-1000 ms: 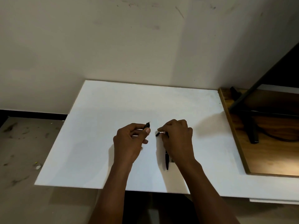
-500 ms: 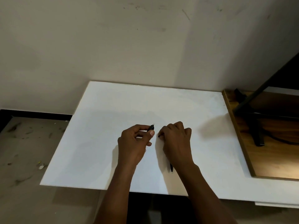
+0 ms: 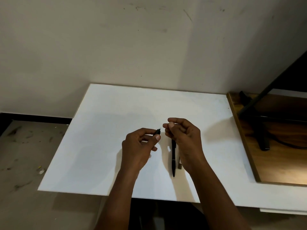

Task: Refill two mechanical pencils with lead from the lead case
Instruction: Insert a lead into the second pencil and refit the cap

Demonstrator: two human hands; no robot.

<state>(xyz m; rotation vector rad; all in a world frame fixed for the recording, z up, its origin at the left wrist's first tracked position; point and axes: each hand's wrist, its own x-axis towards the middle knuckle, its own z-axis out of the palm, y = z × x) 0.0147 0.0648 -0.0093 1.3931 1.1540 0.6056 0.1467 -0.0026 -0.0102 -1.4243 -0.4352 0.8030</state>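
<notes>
I've got both hands over the white bench (image 3: 108,130), roughly mid-surface. L hand (image 3: 137,146) grips the first pencil (image 3: 157,131): fingers curled round the black barrel, thumb laid along the side. Only the top end pokes out past the thumb, w/ a small white tip pointing up and to the right. R hand (image 3: 184,138) is raised just beside it, close but not touching. Its thumb and forefinger tips are pressed together and the other fingers are curled in. I can't tell if anything is pinched there; whatever it might be is too small to see. The second pencil (image 3: 173,155) lies flat on the bench below the R hand, black, point end toward me, far end hidden under the fingers. Just right of it, near-parallel, is a slim grey piece (image 3: 179,162), half covered by the R wrist; I can't confirm what it is. At the right edge a wooden board (image 3: 274,155) butts against the bench and carries a black stand (image 3: 259,130) w/ a cable. A scuffed pale wall (image 3: 116,47) is behind, and a dirty floor (image 3: 25,146) is to the left.
</notes>
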